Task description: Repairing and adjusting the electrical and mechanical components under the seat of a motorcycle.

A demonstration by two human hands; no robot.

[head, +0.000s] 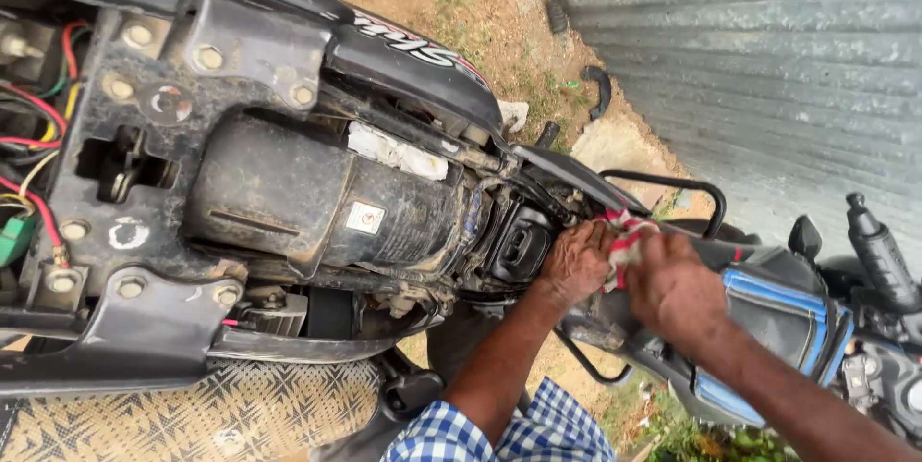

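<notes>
hands meet at the front of the open frame of a motorcycle (288, 183), seat off. the left hand (574, 260) presses curled fingers on a red and white cloth (624, 236), pinning it against the frame; the right hand (672, 284) grips the same cloth, fingers closed, beside the blue-trimmed tank (778, 313).

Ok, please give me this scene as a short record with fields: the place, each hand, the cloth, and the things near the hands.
place: outdoors, dirt ground, corrugated wall
object: motorcycle, seat off, frame and wiring exposed
left hand: on the cloth
right hand: pressing the cloth
cloth: red and white, between both hands
nearby: black guard bar, handlebar grip
</notes>
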